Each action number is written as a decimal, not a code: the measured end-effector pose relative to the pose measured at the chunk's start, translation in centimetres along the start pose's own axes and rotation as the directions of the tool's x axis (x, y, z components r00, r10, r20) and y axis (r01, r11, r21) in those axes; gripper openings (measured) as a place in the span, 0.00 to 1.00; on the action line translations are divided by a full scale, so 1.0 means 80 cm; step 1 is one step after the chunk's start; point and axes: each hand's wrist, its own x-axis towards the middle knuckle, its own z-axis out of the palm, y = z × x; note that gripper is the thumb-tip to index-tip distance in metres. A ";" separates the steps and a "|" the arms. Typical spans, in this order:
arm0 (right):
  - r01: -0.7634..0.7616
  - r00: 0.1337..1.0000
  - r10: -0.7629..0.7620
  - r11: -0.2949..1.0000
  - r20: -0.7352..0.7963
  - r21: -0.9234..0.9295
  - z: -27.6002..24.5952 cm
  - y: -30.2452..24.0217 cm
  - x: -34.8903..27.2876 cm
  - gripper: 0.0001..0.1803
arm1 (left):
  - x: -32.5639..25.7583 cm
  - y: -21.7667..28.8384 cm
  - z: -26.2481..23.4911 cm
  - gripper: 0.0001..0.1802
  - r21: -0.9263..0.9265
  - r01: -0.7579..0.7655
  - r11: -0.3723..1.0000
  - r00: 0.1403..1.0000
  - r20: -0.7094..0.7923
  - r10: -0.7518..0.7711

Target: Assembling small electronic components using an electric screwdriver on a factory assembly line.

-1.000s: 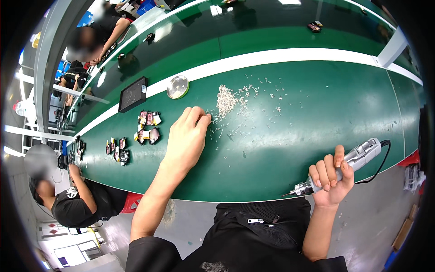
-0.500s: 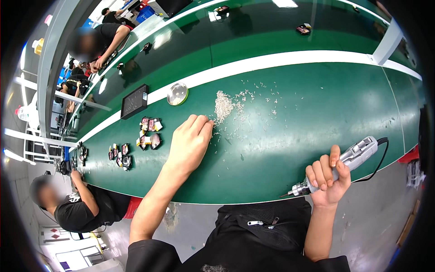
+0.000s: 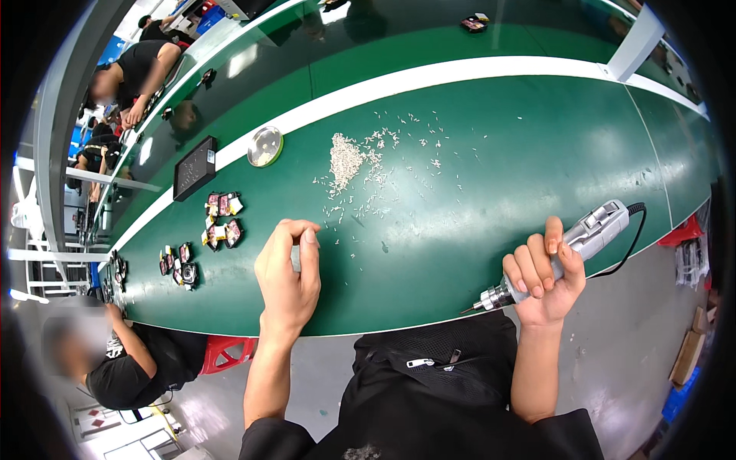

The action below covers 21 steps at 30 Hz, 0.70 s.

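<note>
My left hand (image 3: 290, 277) is raised over the near part of the green table, its fingers curled and the thumb pressed to the fingertips. Anything pinched there is too small to make out. Beyond it lies a heap of tiny pale, sliver-like pieces (image 3: 345, 162), with more strewn to its right and toward me. My right hand (image 3: 549, 282) is wrapped around a grey corded electric screwdriver (image 3: 599, 230) at the table's near edge. The tool's metal nose and thin bit point left and slightly down.
Left of the heap stand a round shallow dish (image 3: 265, 146) and a black tray (image 3: 195, 169). Several small black-and-red assemblies (image 3: 222, 218) sit nearer. A cord (image 3: 638, 249) trails from the tool. Co-workers sit at the left, one on a red stool (image 3: 230, 353).
My left hand has drawn back from the heap's edge toward me, its thumb side turning into view. The right hand keeps its hold on the screwdriver. The whole view has shifted slightly.
</note>
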 end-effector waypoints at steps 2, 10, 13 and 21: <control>0.009 1.000 -0.010 1.000 0.011 0.008 0.001 0.000 0.002 0.06 | -0.013 0.013 0.006 0.04 -0.067 -0.076 0.995 0.996 -0.040 0.074; 0.134 0.990 -0.135 0.990 0.028 0.053 0.036 0.011 0.004 0.06 | -0.063 0.064 0.046 0.06 -0.696 0.071 0.715 0.990 0.138 0.035; 0.175 0.982 -0.179 0.983 0.061 0.059 0.059 0.006 0.001 0.09 | -0.065 0.079 0.046 0.04 -0.804 0.332 0.493 0.931 0.362 -0.036; 0.219 0.971 -0.222 0.975 0.093 0.041 0.072 0.011 -0.004 0.08 | -0.078 0.095 0.062 0.13 -0.903 0.375 0.211 0.924 0.383 -0.003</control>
